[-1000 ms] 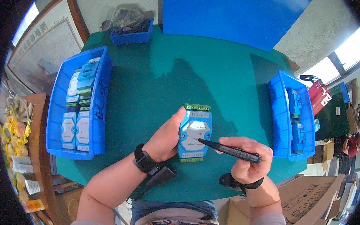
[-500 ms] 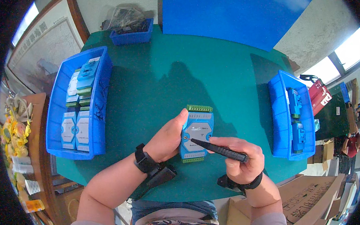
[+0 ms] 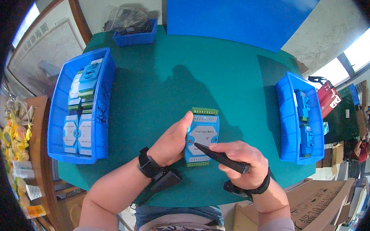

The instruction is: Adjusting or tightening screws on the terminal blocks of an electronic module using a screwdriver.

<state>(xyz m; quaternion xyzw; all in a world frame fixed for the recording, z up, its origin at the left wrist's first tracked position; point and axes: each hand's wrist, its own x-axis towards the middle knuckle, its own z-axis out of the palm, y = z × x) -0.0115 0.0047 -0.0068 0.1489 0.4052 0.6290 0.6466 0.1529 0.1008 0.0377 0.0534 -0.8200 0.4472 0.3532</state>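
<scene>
My left hand [image 3: 173, 141] grips the left side of a blue electronic module [image 3: 202, 139], with its thumb along the upper edge. The module has a grey printed face and green screw-terminal strips at its top and bottom. My right hand [image 3: 245, 162] closes around a black tapered tool [image 3: 222, 157]; whether it is tweezers or a pen-like probe I cannot tell. Its tip points at the module's lower left face, close to a small round screw hole. Whether the tip touches the surface is unclear. Black straps circle both wrists.
A blue bin [image 3: 101, 146] with several similar modules stands on the left of the green table [image 3: 153, 84]. Another blue bin [image 3: 290, 142] at right holds blue parts. A smaller blue box [image 3: 134, 39] with a plastic bag sits at the back. Cardboard [image 3: 314, 206] lies at lower right.
The tool in my right hand has turned a little, and its rear end has dipped slightly with the hand. The left hand and module have barely moved.
</scene>
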